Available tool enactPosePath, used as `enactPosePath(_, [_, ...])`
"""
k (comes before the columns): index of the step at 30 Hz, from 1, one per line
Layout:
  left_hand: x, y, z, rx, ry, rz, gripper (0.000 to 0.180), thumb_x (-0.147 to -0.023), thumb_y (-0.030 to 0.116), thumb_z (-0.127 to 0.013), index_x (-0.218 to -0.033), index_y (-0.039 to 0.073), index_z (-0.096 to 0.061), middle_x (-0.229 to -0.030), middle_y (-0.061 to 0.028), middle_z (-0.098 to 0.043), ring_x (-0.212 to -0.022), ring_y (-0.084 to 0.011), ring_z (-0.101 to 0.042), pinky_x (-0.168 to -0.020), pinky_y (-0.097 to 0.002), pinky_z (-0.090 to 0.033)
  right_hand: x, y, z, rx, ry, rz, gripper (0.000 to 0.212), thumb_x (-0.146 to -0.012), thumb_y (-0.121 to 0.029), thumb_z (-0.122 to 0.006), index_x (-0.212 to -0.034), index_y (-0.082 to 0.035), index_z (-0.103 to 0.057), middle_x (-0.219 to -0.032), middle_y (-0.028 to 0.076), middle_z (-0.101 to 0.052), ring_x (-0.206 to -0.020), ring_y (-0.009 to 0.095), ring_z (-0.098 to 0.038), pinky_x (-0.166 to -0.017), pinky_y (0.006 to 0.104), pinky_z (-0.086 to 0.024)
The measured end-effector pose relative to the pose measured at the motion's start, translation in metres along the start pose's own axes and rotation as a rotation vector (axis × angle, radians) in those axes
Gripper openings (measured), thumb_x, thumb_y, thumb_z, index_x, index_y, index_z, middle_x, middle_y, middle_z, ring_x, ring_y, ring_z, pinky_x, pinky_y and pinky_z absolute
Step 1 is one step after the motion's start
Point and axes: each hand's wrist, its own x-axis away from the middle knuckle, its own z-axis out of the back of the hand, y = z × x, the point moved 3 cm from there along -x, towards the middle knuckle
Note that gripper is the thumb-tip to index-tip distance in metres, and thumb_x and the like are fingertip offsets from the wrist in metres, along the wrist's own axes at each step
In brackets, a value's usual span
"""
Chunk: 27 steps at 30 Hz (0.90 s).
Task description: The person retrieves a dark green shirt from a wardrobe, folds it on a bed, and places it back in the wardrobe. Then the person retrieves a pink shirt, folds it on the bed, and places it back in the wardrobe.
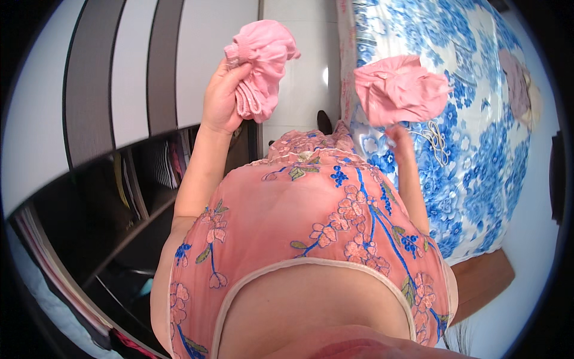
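My left hand (226, 99) is closed around a bunched pink garment (263, 66) with ribbed edges, held up in front of the wardrobe and the floor. The thumb presses across the folded ribbing. Over the bed, my right hand (399, 142) is smeared by motion, just below a second crumpled pink cloth (402, 93). Whether its fingers touch or grip that cloth cannot be made out. A thin pale cord (437, 143) lies looped on the bed close to this hand.
The bed (478, 197) with a blue-and-white floral sheet fills the right side; a greyish garment (519, 87) lies at its far right. On the left stands a striped wardrobe (131, 66) with dark shelves (137, 227) holding clothes. A dark shoe (324, 122) shows on the pale floor (293, 72).
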Motion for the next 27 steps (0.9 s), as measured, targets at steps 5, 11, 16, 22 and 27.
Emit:
enactPosePath(5, [-0.002,-0.039,-0.018,-0.568,-0.161,0.308,0.033,-0.099,0.005,-0.052,-0.131,0.004,-0.059,-0.092,-0.0088,-0.071,-0.051,-0.0108,-0.061,-0.043,-0.0251,-0.047,0.074,0.027,-0.072,-0.039,-0.381,0.070,0.042,-0.099,-0.036,-0.062,-0.128,-0.006,-0.062,-0.109,0.010,-0.070,-0.097,0.021,-0.070,-0.077,0.0339,-0.057])
enactPosePath(11, [0.026,-0.103,-0.055,-0.975,-0.544,0.154,0.033,-0.100,0.007,-0.055,-0.132,0.001,-0.060,-0.093,-0.0058,-0.070,-0.064,-0.0081,-0.062,-0.054,-0.0237,-0.050,0.137,-0.047,-0.138,-0.189,-0.638,0.519,0.064,-0.100,-0.028,-0.064,-0.153,-0.004,-0.036,-0.127,0.014,-0.062,-0.104,0.020,-0.066,-0.085,0.0350,-0.057])
enactPosePath(16, [0.031,-0.100,-0.078,-0.974,-0.476,0.192,0.034,-0.096,0.010,-0.059,-0.128,0.001,-0.062,-0.105,-0.0099,-0.071,-0.095,-0.0138,-0.066,-0.084,-0.0299,-0.054,0.168,-0.077,-0.130,-0.082,-0.678,0.854,0.075,-0.091,-0.013,-0.076,-0.153,-0.001,-0.036,-0.116,0.008,-0.061,-0.095,0.011,-0.062,-0.077,0.0245,-0.053])
enactPosePath(22, [0.028,-0.099,-0.115,-1.104,-0.743,0.021,0.051,-0.091,0.018,-0.070,-0.137,0.001,-0.054,-0.119,-0.0150,-0.066,-0.104,-0.0185,-0.065,-0.088,-0.0326,-0.053,0.168,-0.090,-0.129,-0.267,-0.429,0.966,0.048,-0.093,-0.016,-0.071,-0.134,0.001,-0.052,-0.119,0.007,-0.063,-0.103,0.012,-0.062,-0.090,0.0282,-0.051])
enactPosePath(27, [0.014,-0.106,-0.132,-0.693,-0.835,0.261,0.070,-0.085,0.008,-0.081,-0.146,0.002,-0.047,-0.133,-0.0069,-0.056,-0.112,-0.0171,-0.059,-0.095,-0.0338,-0.052,0.170,-0.100,-0.107,-0.599,-0.364,0.775,0.038,-0.096,-0.005,-0.054,-0.133,0.003,-0.055,-0.114,0.009,-0.066,-0.099,0.015,-0.065,-0.087,0.0294,-0.054])
